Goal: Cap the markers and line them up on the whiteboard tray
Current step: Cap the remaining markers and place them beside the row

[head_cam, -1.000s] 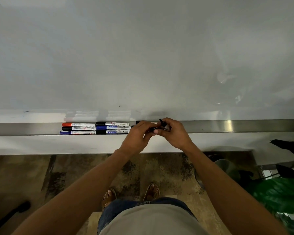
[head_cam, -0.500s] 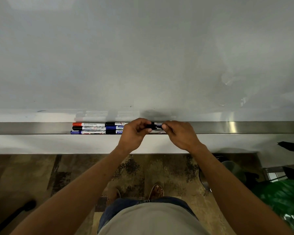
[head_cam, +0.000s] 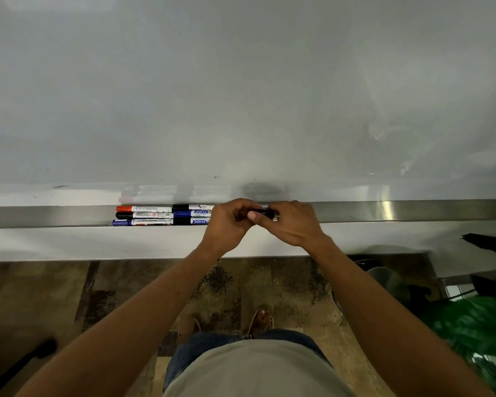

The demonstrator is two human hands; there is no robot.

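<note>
Both hands meet over the steel whiteboard tray [head_cam: 384,212]. My left hand [head_cam: 226,224] and my right hand [head_cam: 291,224] pinch one black marker [head_cam: 265,212] between them, held level just above the tray. Its cap end sits under my left thumb. To the left, several capped markers lie in three rows: a red-capped marker [head_cam: 143,209], a black-capped marker [head_cam: 143,215] and a blue-capped marker [head_cam: 141,222], with further markers [head_cam: 192,214] end to end behind them, partly hidden by my left hand.
The whiteboard [head_cam: 241,96] fills the upper view. Below the tray is a white ledge [head_cam: 69,242], then patterned floor with my sandalled feet [head_cam: 261,320]. A green plant [head_cam: 476,330] and dark objects stand at the lower right.
The black marker went from tilted up in my right hand to lying level between both hands at the tray. Both hands moved forward to the tray and closed together on it.
</note>
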